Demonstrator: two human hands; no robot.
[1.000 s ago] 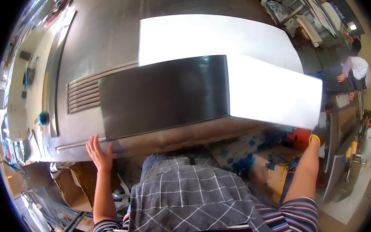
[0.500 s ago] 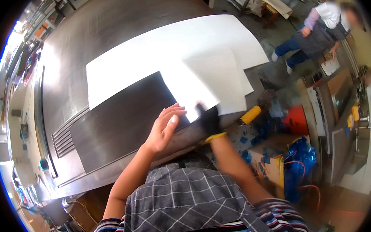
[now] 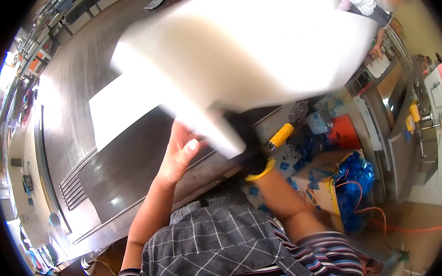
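A large white sheet (image 3: 296, 47) is raised above the table and smeared by motion. At its near edge my right hand (image 3: 246, 141), in a black glove with a yellow cuff, grips it. Bare, my left hand (image 3: 175, 155) is beside the sheet's near corner, thumb apart from the fingers. The fingertips blur against the white, and nothing shows in its grasp. Below it lies a dark flat sheet (image 3: 121, 169) on the metal table. Another white sheet (image 3: 118, 109) rests flat beyond the dark one, partly covered by the raised sheet.
Several thin dark bars (image 3: 74, 185) lie at the table's left. A yellow-handled tool (image 3: 281, 136) sits by the right edge. Beyond that edge are a red container (image 3: 344, 132), blue plastic film (image 3: 356, 180) and an orange cord (image 3: 385, 224). Another person (image 3: 367, 2) bends over at the far right.
My right hand has lifted the large white sheet off the table. More of the dark sheet's surroundings is uncovered. My left hand has moved slightly left and nearer. The other person now bends forward.
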